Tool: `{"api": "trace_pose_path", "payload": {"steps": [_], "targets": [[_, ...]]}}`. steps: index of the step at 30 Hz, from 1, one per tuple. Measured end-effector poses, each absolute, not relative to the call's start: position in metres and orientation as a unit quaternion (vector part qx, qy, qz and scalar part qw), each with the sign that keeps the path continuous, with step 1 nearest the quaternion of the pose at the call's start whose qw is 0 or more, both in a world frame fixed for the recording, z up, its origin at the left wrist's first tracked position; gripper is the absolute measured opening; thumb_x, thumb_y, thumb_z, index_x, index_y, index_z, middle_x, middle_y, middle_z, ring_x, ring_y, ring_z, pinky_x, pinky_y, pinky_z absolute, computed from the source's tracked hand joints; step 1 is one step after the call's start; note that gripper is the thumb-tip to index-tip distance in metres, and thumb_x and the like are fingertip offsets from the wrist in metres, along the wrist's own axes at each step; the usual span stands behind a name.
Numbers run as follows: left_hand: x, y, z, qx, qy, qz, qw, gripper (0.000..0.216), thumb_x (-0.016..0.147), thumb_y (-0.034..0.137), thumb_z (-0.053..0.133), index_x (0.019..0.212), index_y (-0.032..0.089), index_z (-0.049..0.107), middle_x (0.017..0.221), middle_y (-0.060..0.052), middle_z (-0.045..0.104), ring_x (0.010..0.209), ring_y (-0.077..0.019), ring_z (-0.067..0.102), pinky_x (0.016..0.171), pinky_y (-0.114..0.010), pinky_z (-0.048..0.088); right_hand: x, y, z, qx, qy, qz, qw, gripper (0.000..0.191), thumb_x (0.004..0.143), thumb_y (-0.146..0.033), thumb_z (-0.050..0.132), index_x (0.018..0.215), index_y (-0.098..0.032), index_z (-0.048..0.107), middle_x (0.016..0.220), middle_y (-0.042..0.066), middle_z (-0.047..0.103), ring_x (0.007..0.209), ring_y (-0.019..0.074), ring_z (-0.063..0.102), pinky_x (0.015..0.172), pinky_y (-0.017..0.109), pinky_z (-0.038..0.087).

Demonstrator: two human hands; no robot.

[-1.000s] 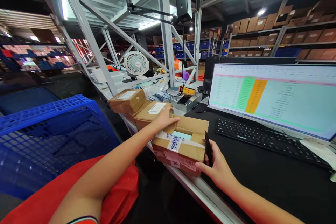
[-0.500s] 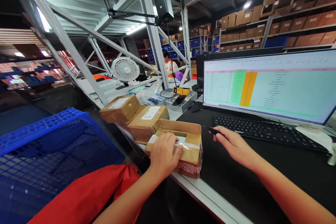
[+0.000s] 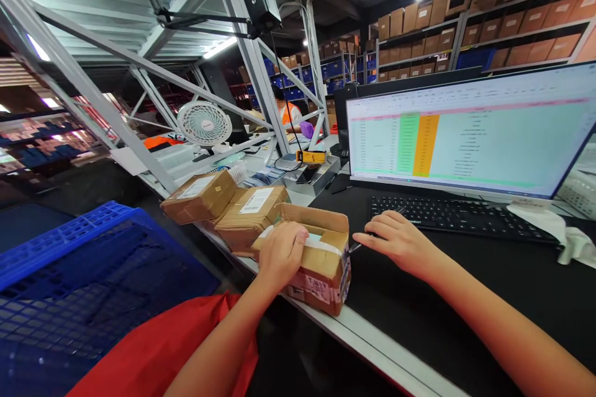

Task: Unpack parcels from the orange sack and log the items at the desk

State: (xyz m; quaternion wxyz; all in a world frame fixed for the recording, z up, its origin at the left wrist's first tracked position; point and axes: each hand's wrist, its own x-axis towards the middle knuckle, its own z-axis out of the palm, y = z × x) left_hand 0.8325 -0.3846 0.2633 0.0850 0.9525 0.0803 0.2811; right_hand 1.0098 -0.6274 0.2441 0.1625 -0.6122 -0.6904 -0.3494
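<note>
An open cardboard box (image 3: 321, 263) with tape and labels sits at the near edge of the black table (image 3: 465, 298). My left hand (image 3: 279, 253) is closed over the box's near left top edge. My right hand (image 3: 395, 240) rests palm down on the table just right of the box, in front of the black keyboard (image 3: 459, 217). Its fingers are loosely curved over a thin black tool (image 3: 354, 247). Only the tool's tip shows, pointing at the box.
Two sealed cardboard boxes (image 3: 200, 195) (image 3: 249, 211) lie left of the open one. A blue plastic crate (image 3: 93, 285) stands at my left, a monitor (image 3: 460, 133) behind the keyboard. A white fan (image 3: 203, 124), a yellow scanner (image 3: 311, 157) and a person in an orange vest (image 3: 287, 113) are farther back.
My left hand slid from the box's far flap to its near left edge. My right hand carried the black tool from the box's right side down to the table by the keyboard.
</note>
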Motion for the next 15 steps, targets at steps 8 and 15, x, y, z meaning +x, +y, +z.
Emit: {"api": "trace_pose_path", "payload": {"steps": [8,15], "targets": [[0.828,-0.386,0.256,0.932,0.060,0.354,0.046,0.038,0.103,0.031,0.029,0.083,0.020,0.060,0.084,-0.006,0.067,0.082,-0.0224,0.057,0.076,-0.036,0.038,1.061,-0.630,0.227,-0.792,-0.559,-0.121,0.215,0.038,0.102,-0.021,0.040,0.130,-0.021,0.065,0.106,0.010,0.070,0.098,0.0208,0.060,0.090,0.036,0.044],[0.836,-0.373,0.241,0.817,-0.033,0.567,-0.103,0.040,0.103,0.035,0.026,0.071,0.023,0.048,0.064,-0.004,0.055,0.064,-0.0225,0.050,0.068,-0.038,0.034,1.075,-0.633,0.200,-0.890,-0.426,0.020,0.163,0.021,0.098,-0.027,0.056,0.106,-0.016,0.071,0.105,0.008,0.072,0.097,0.0189,0.067,0.090,0.036,0.052]]}}
